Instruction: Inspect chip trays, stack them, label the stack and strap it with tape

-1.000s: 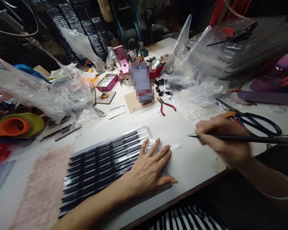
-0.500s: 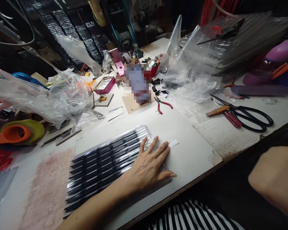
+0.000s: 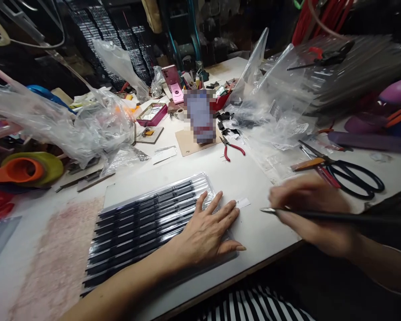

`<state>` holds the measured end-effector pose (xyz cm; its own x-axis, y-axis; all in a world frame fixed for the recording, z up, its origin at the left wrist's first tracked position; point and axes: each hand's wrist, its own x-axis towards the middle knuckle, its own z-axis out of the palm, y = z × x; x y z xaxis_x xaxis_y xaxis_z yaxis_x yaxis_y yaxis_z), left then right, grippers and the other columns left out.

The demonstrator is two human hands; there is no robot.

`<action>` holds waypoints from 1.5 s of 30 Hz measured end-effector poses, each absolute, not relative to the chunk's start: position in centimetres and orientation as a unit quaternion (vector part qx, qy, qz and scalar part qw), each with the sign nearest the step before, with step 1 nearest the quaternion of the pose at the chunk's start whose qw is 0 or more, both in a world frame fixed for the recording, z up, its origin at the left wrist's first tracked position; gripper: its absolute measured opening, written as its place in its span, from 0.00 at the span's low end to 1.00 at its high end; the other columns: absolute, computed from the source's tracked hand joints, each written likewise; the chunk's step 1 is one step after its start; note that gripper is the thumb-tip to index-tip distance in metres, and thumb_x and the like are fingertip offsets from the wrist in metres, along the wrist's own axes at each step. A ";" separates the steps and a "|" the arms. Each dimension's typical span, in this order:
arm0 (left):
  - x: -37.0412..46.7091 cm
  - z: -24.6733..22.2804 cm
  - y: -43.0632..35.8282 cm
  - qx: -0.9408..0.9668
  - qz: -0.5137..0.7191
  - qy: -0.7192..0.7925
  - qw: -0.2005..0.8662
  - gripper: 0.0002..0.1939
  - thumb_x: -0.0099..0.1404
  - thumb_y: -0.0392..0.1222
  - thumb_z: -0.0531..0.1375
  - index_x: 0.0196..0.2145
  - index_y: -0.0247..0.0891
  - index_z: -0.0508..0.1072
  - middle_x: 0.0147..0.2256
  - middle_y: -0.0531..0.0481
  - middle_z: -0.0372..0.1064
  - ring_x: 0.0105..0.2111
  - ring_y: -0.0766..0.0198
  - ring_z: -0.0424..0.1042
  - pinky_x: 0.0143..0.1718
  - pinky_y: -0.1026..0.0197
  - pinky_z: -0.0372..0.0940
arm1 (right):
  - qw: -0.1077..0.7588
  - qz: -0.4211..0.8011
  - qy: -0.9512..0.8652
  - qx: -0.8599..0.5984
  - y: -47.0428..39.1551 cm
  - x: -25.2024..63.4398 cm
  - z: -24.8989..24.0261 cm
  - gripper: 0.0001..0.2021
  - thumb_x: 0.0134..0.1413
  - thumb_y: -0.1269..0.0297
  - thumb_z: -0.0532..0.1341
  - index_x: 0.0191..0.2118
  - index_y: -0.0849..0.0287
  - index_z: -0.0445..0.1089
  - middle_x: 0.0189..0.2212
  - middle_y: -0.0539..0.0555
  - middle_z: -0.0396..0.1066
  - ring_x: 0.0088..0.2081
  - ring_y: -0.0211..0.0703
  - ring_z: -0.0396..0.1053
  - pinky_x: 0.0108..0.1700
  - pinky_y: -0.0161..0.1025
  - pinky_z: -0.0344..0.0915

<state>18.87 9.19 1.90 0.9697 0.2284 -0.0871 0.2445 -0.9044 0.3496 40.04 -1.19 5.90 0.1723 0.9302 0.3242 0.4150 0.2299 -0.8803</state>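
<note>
Your left hand point(image 3: 209, 234) lies spread, fingers loose and closed on nothing, over the right end of the clear plastic tray lined with rows of black strips point(image 3: 143, 223); that tray sits on the white tabletop point(image 3: 234, 176) in front of you, your forearm hiding part of its near side. Your right hand point(image 3: 321, 232), slightly blurred, grasps a slim black rod-like tool with a pointed silver tip point(image 3: 330, 216), held well apart from the tray and aimed left.

Between the tip and your left fingers you have a small white paper slip point(image 3: 243, 203). Crowding the far side of your right hand are large black-handled scissors point(image 3: 356, 176), with an orange-handled piece point(image 3: 307, 164) by their blades. Beyond the tray, red-handled pliers point(image 3: 233, 148) lie open beside a flat tan board point(image 3: 183, 145); the object on it is pixelated. Crumpled clear plastic bags point(image 3: 93, 129) hem you in at left, and more clear bags point(image 3: 254, 111) spread at right.
</note>
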 end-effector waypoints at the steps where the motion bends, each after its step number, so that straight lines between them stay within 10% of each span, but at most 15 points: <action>1: 18.9 1.9 9.2 0.976 -0.020 0.121 0.182 0.38 0.63 0.66 0.42 0.61 0.40 0.53 0.62 0.48 0.51 0.63 0.44 0.40 0.60 0.36 0.29 | 0.496 0.272 -0.602 -0.564 -0.3 39.8 5.3 0.07 0.51 0.69 0.61 0.37 0.54 0.65 0.29 0.51 0.67 0.30 0.39 0.68 0.29 0.34 0.65; 45: 18.9 1.6 9.2 0.977 -0.011 0.120 0.177 0.38 0.63 0.66 0.41 0.62 0.39 0.52 0.61 0.45 0.54 0.63 0.44 0.40 0.60 0.36 0.29 | 0.367 0.254 -0.670 -0.594 2.0 39.4 -0.2 0.10 0.54 0.70 0.53 0.23 0.58 0.57 0.18 0.45 0.55 0.21 0.33 0.54 0.26 0.33 0.52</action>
<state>18.93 9.20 1.65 0.9708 0.2315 -0.0633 0.2390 -0.9087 0.3424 39.43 1.98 -0.23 -0.0259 0.9816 0.1892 0.6091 0.1656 -0.7756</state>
